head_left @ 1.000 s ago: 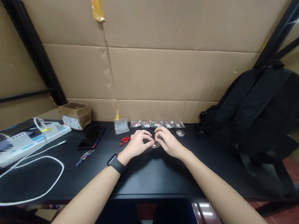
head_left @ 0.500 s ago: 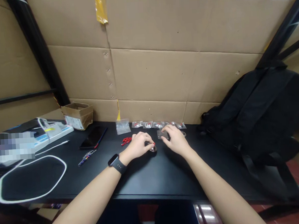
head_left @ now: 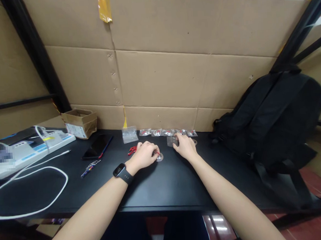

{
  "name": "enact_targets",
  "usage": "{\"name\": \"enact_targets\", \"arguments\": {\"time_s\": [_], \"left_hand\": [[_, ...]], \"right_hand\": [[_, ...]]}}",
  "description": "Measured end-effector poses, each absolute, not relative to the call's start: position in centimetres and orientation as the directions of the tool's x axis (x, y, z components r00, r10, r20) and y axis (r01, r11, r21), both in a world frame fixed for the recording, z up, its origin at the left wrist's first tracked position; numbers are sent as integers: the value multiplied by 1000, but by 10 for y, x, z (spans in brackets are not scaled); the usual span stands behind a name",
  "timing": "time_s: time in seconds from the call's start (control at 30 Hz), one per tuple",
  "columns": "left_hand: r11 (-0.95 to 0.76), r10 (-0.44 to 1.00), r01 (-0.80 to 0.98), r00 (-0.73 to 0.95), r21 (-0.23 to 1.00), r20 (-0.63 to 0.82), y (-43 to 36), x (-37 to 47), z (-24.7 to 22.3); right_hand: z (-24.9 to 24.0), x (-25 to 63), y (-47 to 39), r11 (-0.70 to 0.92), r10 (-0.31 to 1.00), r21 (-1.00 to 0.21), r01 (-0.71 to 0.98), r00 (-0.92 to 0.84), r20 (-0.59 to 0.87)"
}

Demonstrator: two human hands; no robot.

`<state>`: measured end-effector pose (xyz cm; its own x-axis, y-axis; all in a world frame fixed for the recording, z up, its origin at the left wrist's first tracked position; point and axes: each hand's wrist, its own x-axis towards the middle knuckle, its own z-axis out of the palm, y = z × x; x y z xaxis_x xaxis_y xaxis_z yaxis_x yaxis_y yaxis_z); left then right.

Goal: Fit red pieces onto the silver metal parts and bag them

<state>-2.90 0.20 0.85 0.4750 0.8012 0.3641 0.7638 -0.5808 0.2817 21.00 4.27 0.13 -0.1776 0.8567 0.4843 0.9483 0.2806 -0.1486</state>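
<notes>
Just in front of the left hand [head_left: 146,155], on or barely above the dark surface [head_left: 167,188]: a small shiny disc [head_left: 160,158] with a touch of red near the middle. Thumb and fingers of that hand nearly closed, seemingly pinching the red part (partly hidden by the fingers, so hard to be sure of the exact hold). Right hand [head_left: 187,147] farther out, thumb and forefinger apart in a loose curve at a small clear bag [head_left: 172,141]; impossible to tell whether gripping or only touching. Beyond, near the cardboard wall [head_left: 158,80], a row of clear packets [head_left: 157,132] with similar discs inside; beside the right hand, partly covered, another disc-like piece [head_left: 195,142]. Behind the left hand, a little heap of red pieces [head_left: 132,150].

Judging by looks, probably light and stiff, with a smooth, slippery rim. Best taken by the raised red part, or by opposite edges with fingertips; avoid pressing on one side of the rim, for risk of tipping or skidding. As for the bag, likely thin, limp and nearly weightless: pinch at a corner or along an edge, gently, to keep from crumpling or sliding.
</notes>
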Motion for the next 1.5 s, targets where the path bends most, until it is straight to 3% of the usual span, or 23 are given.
{"name": "enact_targets", "arguments": {"time_s": [0.23, 0.33, 0.43, 0.5, 0.6, 0.7, 0.83, 1.13, 1.4, 1.5], "left_hand": [[-594, 798, 743, 499, 308, 337, -3, -23, 11], [-615, 788, 712, 539, 339, 298, -2, -35, 20], [-646, 762, 670, 597, 366, 253, 3, -76, 34], [-568, 823, 725, 499, 389, 271, 7, -110, 41], [-451, 893, 818, 410, 358, 188, 14, -144, 41], [-386, 922, 871, 347, 305, 174, 23, -142, 31], [-413, 891, 870, 326, 269, 316, 35, -117, 15], [-460, 830, 870, 350, 178, 433, 34, -90, -2], [-471, 814, 845, 305, 253, 495, 22, -68, 8], [-453, 828, 819, 240, 352, 506, 19, -65, 10]], "right_hand": [[0, 224, 44, 369, 856, -469, 802, -96, 508], [8, 239, 40, 412, 853, -532, 740, -107, 512], [19, 262, 39, 539, 819, -524, 659, -265, 510], [23, 280, 42, 568, 799, -483, 667, -307, 517], [19, 306, 54, 495, 826, -358, 791, -300, 478], [7, 319, 68, 402, 884, -314, 860, -275, 378], [-6, 320, 76, 348, 921, -340, 874, -251, 299], [-12, 321, 80, 279, 934, -415, 866, -145, 326], [-7, 322, 78, 300, 928, -480, 824, -137, 345], [-8, 323, 78, 283, 936, -539, 793, -105, 337]]}}
